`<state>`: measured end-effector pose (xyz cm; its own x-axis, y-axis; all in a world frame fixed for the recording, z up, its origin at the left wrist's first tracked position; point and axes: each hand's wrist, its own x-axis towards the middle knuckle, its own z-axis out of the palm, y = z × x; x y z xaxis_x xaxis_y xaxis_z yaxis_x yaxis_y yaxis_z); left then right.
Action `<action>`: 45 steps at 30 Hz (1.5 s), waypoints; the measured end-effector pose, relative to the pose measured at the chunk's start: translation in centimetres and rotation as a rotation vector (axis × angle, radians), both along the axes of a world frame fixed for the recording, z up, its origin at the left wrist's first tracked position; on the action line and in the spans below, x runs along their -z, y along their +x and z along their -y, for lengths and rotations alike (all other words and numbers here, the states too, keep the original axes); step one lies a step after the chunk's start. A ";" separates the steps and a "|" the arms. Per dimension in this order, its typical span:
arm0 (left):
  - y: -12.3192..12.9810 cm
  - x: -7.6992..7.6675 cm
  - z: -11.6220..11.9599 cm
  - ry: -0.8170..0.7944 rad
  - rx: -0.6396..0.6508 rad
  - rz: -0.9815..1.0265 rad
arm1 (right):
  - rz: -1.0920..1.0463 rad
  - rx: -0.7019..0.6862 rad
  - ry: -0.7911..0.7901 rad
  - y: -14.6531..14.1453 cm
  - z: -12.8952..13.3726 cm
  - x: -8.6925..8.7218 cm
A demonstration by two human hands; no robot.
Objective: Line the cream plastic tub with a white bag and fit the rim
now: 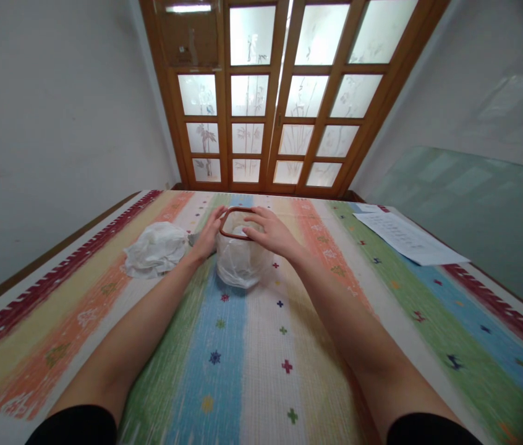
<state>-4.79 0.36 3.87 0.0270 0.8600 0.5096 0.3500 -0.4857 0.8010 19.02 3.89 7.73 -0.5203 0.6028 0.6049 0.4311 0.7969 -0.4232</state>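
A small bin (243,262) wrapped in a thin white plastic bag stands on the striped tablecloth in front of me. Around its top sits a brown rim ring (237,236), rounded at the corners. My left hand (208,236) holds the ring at its left side, fingers pointing forward along the edge. From the right, my right hand (268,232) grips the ring, with some fingers reaching over the opening. Left of my left hand lies a crumpled white plastic bag (156,248). A small grey piece (193,238) shows between that bag and my hand, its kind unclear.
Printed paper sheets (410,238) lie at the table's right side. The patterned tablecloth (261,371) covers the table. Beyond its far edge stand wooden doors (273,123) with frosted panes. A pale green panel (484,216) borders the right side.
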 end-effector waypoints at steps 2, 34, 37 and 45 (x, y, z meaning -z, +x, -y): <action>-2.2 0.6 -0.7 -0.060 -0.205 -0.058 | -0.037 0.070 0.009 -0.4 0.3 0.2; -9.1 0.0 -0.3 -0.117 -0.793 -0.393 | -0.176 0.190 -0.286 -0.3 -1.7 10.7; -12.2 -0.9 0.3 -0.118 -0.939 -0.384 | -0.136 0.206 -0.314 -0.4 -1.9 10.7; -15.2 2.9 2.4 -0.311 -1.051 -0.660 | -0.095 0.274 -0.223 -1.4 -3.3 11.8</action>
<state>-20.04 -2.04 0.94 -0.5657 0.7015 0.4335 0.8224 0.4414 0.3589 17.59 7.17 -4.10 -0.2694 0.8346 0.4805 0.5661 0.5409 -0.6221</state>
